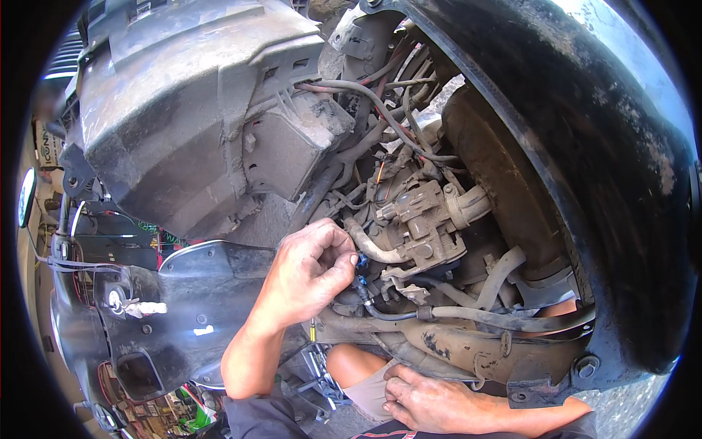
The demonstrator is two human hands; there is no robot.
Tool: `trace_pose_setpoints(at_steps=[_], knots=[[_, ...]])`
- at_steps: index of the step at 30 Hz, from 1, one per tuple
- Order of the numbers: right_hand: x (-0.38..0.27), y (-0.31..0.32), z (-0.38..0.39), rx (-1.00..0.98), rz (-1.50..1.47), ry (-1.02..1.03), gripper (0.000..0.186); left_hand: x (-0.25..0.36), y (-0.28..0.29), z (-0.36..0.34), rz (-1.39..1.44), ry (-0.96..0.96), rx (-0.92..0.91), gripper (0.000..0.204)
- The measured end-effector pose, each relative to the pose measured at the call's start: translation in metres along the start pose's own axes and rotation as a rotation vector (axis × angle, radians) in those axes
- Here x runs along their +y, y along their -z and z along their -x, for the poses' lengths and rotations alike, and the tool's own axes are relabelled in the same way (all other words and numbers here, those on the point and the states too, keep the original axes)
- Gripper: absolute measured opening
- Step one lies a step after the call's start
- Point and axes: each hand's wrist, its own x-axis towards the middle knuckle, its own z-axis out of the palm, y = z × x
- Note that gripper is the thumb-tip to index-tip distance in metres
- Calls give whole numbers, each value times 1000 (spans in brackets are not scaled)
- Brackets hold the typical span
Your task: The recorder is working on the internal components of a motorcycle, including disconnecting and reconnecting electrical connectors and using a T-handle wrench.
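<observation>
My left hand [308, 271] reaches in from below, its thumb and fingers pinched together at a small blue connector [362, 281] on a thin dark hose [387, 315]. The fingertips partly hide the connector. Just right of them is a dusty metal throttle body [423, 219], with a curved pipe [374, 245] beside my knuckles. My right hand [420, 396] lies on my leg near the lower edge, fingers loosely bent and holding nothing.
A dusty plastic housing [175, 124] rises at the upper left. Wires and hoses [380, 102] run behind the throttle body. A dark curved body panel [578, 146] bounds the right side. Below lie a frame tube [446, 350], a yellow-handled screwdriver [313, 333] and metal tools [322, 373].
</observation>
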Motion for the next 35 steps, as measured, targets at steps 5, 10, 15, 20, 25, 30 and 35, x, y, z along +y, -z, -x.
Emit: trace_pose_setpoints(at_steps=[5, 10, 15, 20, 25, 30, 35], knots=[[16, -13, -4, 58, 59, 118, 32, 9, -7, 0, -257, -269, 99, 11], [-3, 1, -5, 37, 33, 33, 30, 2, -2, 6, -113, -107, 103, 8], [-3, 0, -2, 114, 82, 67, 26, -4, -5, 20, -81, -89, 153, 13], [-85, 37, 31, 256, 179, 192, 27, -9, -16, 30, 76, -197, 251, 11], [-166, 86, 18, 639, 835, 61, 27, -26, -26, 31, 126, -349, 353, 12], [-144, 115, -48, 547, 1132, 127, 14, -41, -27, 38, 65, -399, 432, 14], [-129, 118, -92, 390, 1269, 8, 12, -49, -31, 36, -39, -518, 535, 14]])
